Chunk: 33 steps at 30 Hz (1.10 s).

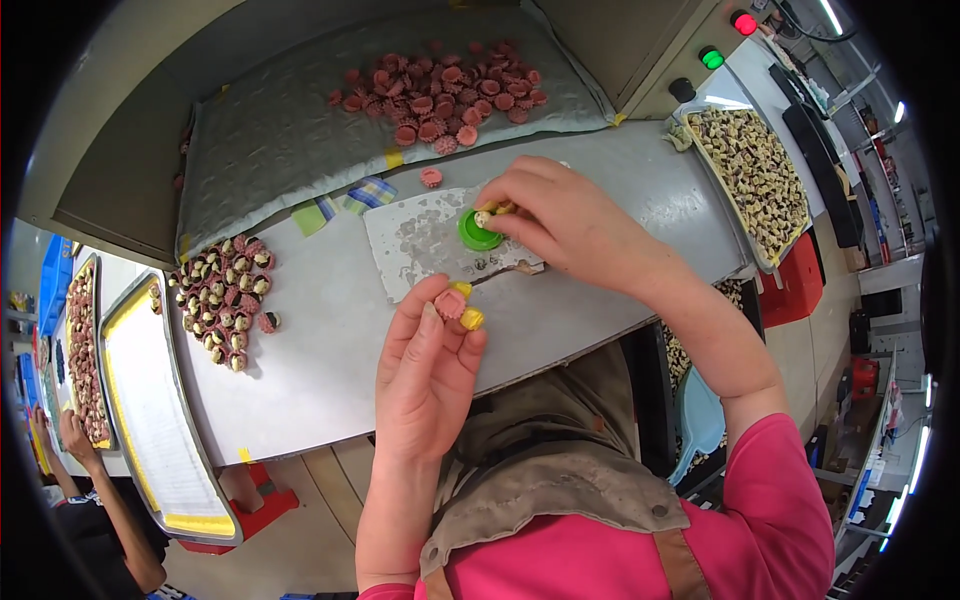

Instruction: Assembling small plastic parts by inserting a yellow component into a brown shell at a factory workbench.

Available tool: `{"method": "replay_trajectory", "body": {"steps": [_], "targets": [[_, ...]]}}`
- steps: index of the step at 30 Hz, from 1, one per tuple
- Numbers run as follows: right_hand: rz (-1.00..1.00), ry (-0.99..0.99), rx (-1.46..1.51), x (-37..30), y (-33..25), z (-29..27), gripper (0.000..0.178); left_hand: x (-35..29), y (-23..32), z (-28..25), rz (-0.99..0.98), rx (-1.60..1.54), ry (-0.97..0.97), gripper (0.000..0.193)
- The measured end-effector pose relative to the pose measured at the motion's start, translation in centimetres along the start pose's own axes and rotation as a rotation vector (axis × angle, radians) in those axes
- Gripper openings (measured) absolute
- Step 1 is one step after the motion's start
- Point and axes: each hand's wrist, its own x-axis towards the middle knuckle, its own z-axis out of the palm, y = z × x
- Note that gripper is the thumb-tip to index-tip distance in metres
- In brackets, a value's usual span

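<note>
My left hand [424,375] pinches a small pink fluted cup [451,303] between thumb and fingers, with yellow covers on some fingertips. Farther up and to the right, my right hand [568,215] grips a small cream-coloured piece [483,219] at its fingertips. That piece is over the rim of a round green dish [474,236]; whether it touches the dish I cannot tell. Under the dish lies a white, blotchy board [405,250]. One more pink cup [431,177] sits beyond the board, near the cloth's edge.
Many pink cups [440,100] are heaped on a grey padded cloth [270,150] at the back. Filled cups [222,295] cluster at left, beside a paper-lined tray [150,385]. At right stands a tray of small cream-and-brown pieces [750,175]. Another person's hand [75,435] shows far left.
</note>
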Motion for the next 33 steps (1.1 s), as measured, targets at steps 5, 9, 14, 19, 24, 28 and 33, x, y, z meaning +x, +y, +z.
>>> {"method": "replay_trajectory", "body": {"steps": [5, 9, 14, 19, 24, 28, 33], "targets": [[0.281, 0.043, 0.562, -1.6, -2.3, -1.1, 0.013, 0.5, 0.0, 0.3, -0.004, 0.013, -0.055, 0.032], [0.116, 0.040, 0.627, -1.9, -4.6, -1.6, 0.016, 0.6, -0.2, 0.4, -0.003, 0.024, -0.040, 0.032], [-0.083, 0.041, 0.389, -2.0, -4.8, -0.5, 0.019, 0.8, -0.5, 0.2, 0.013, 0.027, -0.038, 0.029], [-0.132, 0.161, 0.289, -2.3, -5.4, 0.5, 0.021, 0.6, -0.6, 0.6, 0.070, 0.054, -0.084, 0.026], [-0.101, 0.303, 0.123, -2.9, -5.9, 1.6, 0.024, 0.4, -1.0, 0.3, 0.182, 0.096, -0.042, 0.025], [-0.023, 0.315, 0.150, -3.6, -6.7, 1.9, 0.025, 0.1, -1.6, 0.5, 0.250, 0.174, -0.011, 0.025], [0.109, 0.242, 0.487, -4.7, -5.6, 1.7, 0.021, 0.0, -1.7, 1.2, 0.251, 0.309, -0.033, 0.029]]}}
